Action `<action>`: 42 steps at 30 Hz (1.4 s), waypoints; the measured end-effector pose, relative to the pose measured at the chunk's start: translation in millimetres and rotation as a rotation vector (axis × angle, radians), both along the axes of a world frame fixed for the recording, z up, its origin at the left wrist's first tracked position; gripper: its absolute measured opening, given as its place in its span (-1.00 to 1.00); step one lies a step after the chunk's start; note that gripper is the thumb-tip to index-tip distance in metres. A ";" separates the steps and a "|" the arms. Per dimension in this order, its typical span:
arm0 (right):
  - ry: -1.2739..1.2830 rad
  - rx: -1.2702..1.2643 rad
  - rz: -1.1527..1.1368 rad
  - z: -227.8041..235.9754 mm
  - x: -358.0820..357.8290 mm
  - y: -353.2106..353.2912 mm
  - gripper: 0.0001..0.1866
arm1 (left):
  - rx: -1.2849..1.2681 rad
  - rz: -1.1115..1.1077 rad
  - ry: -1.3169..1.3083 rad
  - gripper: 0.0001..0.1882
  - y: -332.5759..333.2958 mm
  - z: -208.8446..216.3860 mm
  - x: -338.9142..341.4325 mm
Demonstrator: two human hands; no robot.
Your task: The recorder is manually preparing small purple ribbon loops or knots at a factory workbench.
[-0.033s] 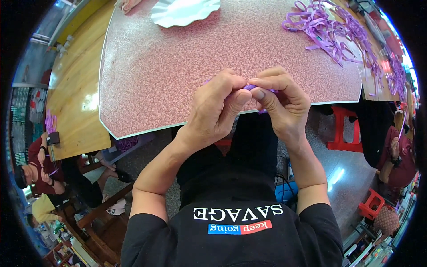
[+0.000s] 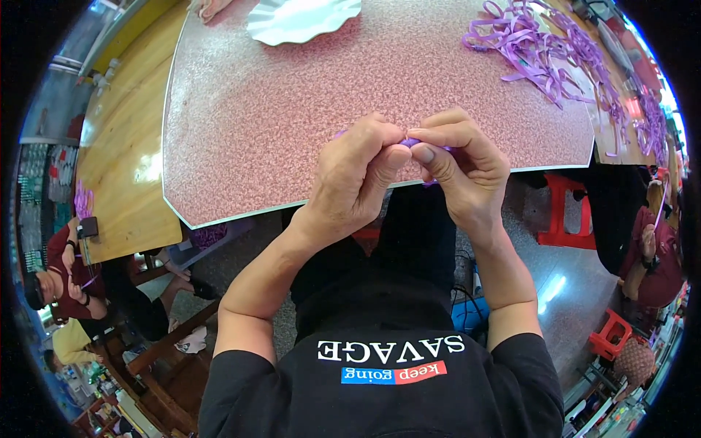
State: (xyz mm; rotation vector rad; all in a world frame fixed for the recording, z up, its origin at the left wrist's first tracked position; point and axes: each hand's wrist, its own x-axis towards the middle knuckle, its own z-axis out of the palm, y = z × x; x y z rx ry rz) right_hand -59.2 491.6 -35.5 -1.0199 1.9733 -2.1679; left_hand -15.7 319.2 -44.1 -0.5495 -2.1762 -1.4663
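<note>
Purple ribbon [image 2: 411, 143] is pinched between your two hands, just above the near edge of the pink speckled desk [image 2: 255, 124]. Compared with the earlier frame, your hands and the ribbon hold the same position, with any shift too slight to confirm. Your left hand [image 2: 345, 171] has its thumb and forefinger closed on the ribbon; your right hand [image 2: 469, 157] grips likewise, fingertips nearly meeting those of the left. How the ribbon is folded cannot be told, as your fingers cover most of it.

Containers: at the far edge of your desk lies a white wavy-rimmed dish [image 2: 303, 18], cut off by the frame, so its full contents cannot be determined. Under the wooden desk [image 2: 128, 146] on your left, a greyish tub [image 2: 191, 257] has dark purple material at it.

Surface and room: a loose ribbon heap [image 2: 522, 55] lies at your desk's far right. Two red stools [image 2: 566, 212] stand on the grey floor [image 2: 580, 281] to your right. One co-worker [image 2: 62, 252] sits at left, another [image 2: 657, 252] at right, both in dark red tops.
</note>
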 end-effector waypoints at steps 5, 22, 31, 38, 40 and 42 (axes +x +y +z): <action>-0.042 -0.072 0.020 -0.1 -0.2 -1.1 -0.88 | 0.144 0.026 -0.031 -0.85 14.7 -4.1 3.5; 0.063 0.053 0.014 -0.4 -25.1 14.8 -0.74 | 0.238 -0.187 -0.428 -0.82 -30.6 22.4 2.1; 0.081 0.568 -0.445 -3.5 -144.1 119.6 -0.80 | -0.174 0.744 -0.367 -0.74 -343.1 47.1 7.6; 0.528 0.874 -0.544 -6.7 -202.8 109.3 -0.75 | -1.183 1.409 -0.143 -0.44 -626.3 98.8 99.5; 0.507 0.999 -0.490 3.5 -198.2 88.8 -0.75 | -1.144 1.429 -0.161 -0.41 -587.8 73.5 74.1; 0.399 1.199 -0.413 12.8 -190.6 59.9 -0.71 | -1.025 0.958 -0.081 -0.42 -526.2 58.6 45.9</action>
